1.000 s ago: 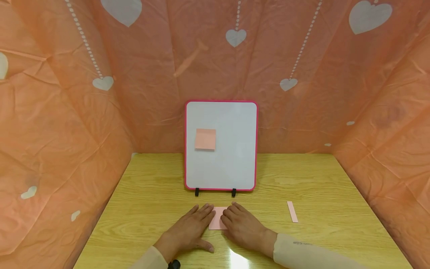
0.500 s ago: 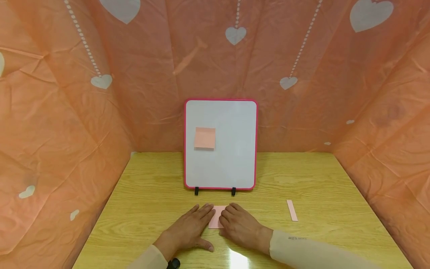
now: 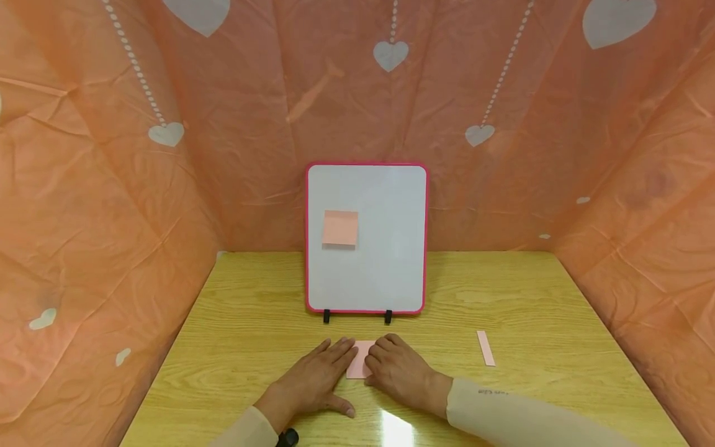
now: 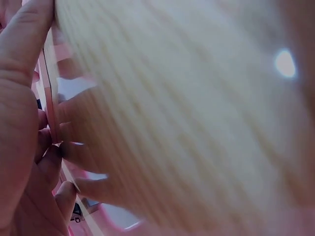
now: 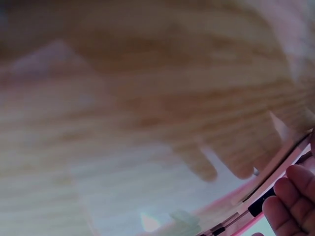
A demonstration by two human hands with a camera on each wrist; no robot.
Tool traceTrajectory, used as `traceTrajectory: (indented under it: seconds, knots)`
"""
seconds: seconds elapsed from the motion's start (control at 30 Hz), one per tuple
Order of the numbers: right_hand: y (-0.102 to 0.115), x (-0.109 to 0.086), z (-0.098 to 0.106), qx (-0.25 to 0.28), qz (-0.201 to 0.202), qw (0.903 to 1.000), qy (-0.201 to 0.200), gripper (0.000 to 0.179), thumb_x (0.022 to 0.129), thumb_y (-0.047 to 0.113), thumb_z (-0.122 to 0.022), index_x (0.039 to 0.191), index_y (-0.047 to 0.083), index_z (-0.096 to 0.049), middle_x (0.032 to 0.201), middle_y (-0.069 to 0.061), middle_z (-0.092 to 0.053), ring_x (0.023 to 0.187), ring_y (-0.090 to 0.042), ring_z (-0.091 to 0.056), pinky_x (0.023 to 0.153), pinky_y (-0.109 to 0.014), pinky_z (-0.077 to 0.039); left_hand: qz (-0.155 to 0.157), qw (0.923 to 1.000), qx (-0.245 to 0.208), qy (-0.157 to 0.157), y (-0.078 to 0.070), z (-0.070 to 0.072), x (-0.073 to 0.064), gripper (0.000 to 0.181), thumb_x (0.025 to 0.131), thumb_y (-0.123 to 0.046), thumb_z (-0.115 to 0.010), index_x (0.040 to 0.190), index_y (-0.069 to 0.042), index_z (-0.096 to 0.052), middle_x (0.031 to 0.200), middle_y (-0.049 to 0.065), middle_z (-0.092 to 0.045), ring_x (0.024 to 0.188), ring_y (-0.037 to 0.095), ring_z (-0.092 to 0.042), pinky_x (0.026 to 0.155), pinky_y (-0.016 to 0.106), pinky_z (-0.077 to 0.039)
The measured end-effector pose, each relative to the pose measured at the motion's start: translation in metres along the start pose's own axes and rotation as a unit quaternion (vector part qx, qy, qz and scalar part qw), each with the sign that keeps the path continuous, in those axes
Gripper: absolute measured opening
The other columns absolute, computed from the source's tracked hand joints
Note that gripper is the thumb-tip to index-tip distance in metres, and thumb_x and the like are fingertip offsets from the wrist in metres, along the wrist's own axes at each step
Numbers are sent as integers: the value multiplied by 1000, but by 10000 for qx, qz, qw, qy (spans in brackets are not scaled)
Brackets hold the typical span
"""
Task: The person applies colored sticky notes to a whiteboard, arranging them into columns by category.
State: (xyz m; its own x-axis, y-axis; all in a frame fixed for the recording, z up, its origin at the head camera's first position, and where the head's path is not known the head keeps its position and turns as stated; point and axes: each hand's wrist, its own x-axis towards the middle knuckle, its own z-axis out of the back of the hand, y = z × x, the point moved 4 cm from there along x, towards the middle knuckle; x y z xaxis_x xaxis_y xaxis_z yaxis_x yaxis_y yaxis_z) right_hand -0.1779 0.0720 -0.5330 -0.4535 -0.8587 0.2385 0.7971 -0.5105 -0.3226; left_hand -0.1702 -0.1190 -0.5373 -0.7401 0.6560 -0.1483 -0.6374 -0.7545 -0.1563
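Note:
Pink sticky notes lie on the wooden table between both hands in the head view; a single sheet or a pad, I cannot tell. My left hand rests flat beside them, its straight fingertips touching their left side and its thumb spread toward me. The curled fingers of my right hand grip at their right side and hide that edge. In the left wrist view my left thumb is large and near. Loosely bent right-hand fingers show at the lower right of the right wrist view; the notes are not clear there.
A whiteboard with a pink frame stands upright on black feet behind the hands. One pink sticky note clings to its left half. To the right lies a narrow pink strip. Orange sheeting with hearts surrounds the table.
My right hand has slid slightly left over the pink sticky notes, covering more of them. The left hand stays put. The whole head view has shifted slightly.

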Motion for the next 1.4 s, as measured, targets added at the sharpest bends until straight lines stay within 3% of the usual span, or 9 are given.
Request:
traceTrajectory:
  seconds: [0.4,0.57,0.77,1.0,1.4]
  knots:
    - [-1,0,3,4,-28,9998,204,35,105,53,-58,100,21,-73,106,8,-72,104,-14,-64,102,-37,-53,14,10000,-85,31,1,-1,1,116,82,-85,-60,165,-9,-36,174,7,-29,162,23,-27,132,46,-25]
    - [-1,1,4,-9,32,9999,110,23,107,39,-61,100,21,-75,103,9,-73,102,-14,-65,102,-37,-53,34,9998,-176,43,1,-1,0,116,81,-85,-59,166,-10,-34,174,7,-28,162,23,-26,132,46,-24]
    - [1,4,6,-200,264,9994,59,9,100,25,-69,97,20,-75,96,9,-73,96,-14,-65,104,-38,-52,36,9996,-278,40,2,-1,0,116,81,-85,-60,167,-11,-32,175,6,-27,162,22,-25,133,46,-23]
    - [1,6,7,-454,452,9979,15,8,99,27,-70,96,19,-73,93,8,-70,95,-15,-63,103,-38,-51,24,9998,-206,5,0,-1,1,115,81,-84,-62,166,-10,-34,174,6,-29,162,22,-26,132,46,-24]
    - [-5,7,6,-177,302,9994,-20,21,106,38,-63,96,20,-63,91,8,-61,91,-15,-55,93,-33,-49,75,9994,-343,20,0,1,0,115,81,-82,-65,165,-9,-35,174,6,-29,162,22,-26,133,46,-22]
